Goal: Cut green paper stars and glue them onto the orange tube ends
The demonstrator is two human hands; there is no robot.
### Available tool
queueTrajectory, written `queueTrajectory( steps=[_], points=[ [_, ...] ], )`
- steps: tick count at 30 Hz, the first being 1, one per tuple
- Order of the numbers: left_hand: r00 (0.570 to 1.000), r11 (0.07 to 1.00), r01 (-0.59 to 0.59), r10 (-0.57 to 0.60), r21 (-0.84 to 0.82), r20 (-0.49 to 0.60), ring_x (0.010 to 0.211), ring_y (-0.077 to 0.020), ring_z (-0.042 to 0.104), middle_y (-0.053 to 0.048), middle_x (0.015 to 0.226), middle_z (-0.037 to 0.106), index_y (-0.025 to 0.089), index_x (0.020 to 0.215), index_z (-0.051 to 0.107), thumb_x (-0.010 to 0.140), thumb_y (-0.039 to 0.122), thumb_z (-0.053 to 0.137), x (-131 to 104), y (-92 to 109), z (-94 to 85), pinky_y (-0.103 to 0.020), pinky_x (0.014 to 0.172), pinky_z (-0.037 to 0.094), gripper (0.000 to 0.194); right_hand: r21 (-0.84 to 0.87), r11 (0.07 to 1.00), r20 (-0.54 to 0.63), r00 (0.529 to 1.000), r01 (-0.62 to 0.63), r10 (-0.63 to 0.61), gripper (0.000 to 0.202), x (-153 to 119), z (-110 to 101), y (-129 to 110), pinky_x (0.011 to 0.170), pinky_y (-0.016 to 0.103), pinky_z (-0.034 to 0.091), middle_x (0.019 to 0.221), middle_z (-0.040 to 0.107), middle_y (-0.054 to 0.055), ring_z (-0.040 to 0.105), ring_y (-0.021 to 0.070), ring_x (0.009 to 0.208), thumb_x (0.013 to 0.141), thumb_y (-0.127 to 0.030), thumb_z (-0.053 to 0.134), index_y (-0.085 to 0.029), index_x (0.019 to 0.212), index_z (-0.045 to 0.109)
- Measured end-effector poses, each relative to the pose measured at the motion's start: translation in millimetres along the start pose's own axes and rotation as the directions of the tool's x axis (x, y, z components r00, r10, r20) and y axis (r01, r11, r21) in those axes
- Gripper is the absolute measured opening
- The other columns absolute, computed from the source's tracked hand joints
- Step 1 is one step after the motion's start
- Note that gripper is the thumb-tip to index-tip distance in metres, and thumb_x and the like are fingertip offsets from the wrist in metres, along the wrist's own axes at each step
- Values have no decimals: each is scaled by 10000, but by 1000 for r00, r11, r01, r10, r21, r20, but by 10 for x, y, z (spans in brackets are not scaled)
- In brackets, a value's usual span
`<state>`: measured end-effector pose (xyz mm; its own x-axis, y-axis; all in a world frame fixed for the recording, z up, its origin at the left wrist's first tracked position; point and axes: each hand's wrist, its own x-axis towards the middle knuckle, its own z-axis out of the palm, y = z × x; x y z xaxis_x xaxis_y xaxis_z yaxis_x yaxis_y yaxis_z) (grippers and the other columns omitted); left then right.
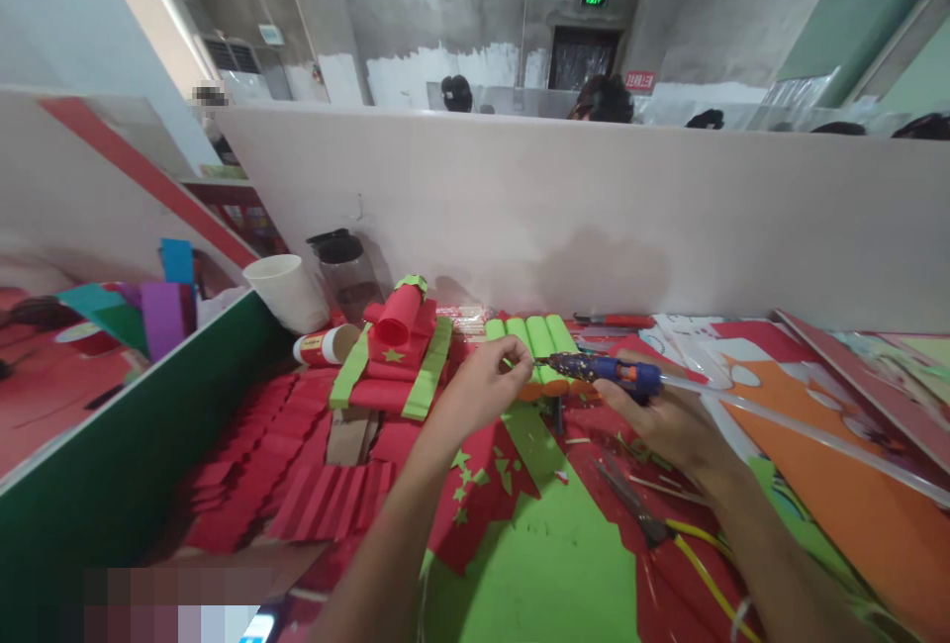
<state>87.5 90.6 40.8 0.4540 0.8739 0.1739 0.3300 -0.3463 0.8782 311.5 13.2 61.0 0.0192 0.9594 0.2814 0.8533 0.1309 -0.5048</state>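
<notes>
My right hand (672, 420) is wrapped around a dark blue hot glue gun (605, 373), a long clear glue stick (798, 425) trailing from its back end. The nozzle points left, at the fingertips of my left hand (490, 376). Those fingers are pinched together; whatever they hold is too small to make out. Behind my hands lie several light green paper rolls (540, 334). A red paper model with green strips (393, 358) and a star stands left of my left hand. Below are small green stars (461, 475) on red paper and a light green sheet (549, 564).
Yellow-handled scissors (653, 529) lie below my right wrist. Folded red paper strips (259, 460) cover the left side, beside a green divider (134, 455). A white cup (286, 289) and a dark-lidded bottle (347, 277) stand behind. Orange paper (831, 485) lies at right.
</notes>
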Motion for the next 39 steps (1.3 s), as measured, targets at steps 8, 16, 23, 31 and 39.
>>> queueTrajectory(
  steps=[8,16,23,31,39],
  points=[
    [1000,1000,4,-4,17,-26,688,-131,514,19,748,567,184,789,567,888,316,510,1,-9,-2,-245,620,381,174,-16,999,-5,999,33,-33,295,1,11,62,639,324,546,822,777,12,735,263,792,913,-500,538,-275,849,718],
    [1000,1000,0,1,20,-24,684,-131,517,14,761,585,187,791,573,895,328,509,0,-23,0,-243,614,386,186,-43,999,4,1000,30,-30,330,4,13,39,591,321,532,721,755,8,728,259,709,917,-513,520,-282,818,734],
    [1000,1000,0,0,22,-17,692,-130,509,19,765,576,191,797,570,901,322,499,-15,-9,-6,-241,618,382,182,-49,999,21,1000,23,-22,346,10,-23,-15,615,324,530,745,758,16,726,265,739,919,-526,510,-274,817,724],
    [999,1000,27,-27,9,-35,680,-132,521,20,734,570,188,771,566,866,287,519,-14,26,-23,-242,615,387,145,-28,995,-46,995,-93,92,347,-24,22,48,616,322,525,737,758,12,727,271,747,895,-547,528,-284,889,755],
    [998,998,52,-53,-22,-32,659,-126,508,29,710,546,185,764,546,857,290,515,0,6,-45,-243,610,376,144,-20,999,22,999,-48,49,345,12,-32,49,623,306,524,760,773,10,740,276,810,896,-544,526,-294,861,761]
  ],
)
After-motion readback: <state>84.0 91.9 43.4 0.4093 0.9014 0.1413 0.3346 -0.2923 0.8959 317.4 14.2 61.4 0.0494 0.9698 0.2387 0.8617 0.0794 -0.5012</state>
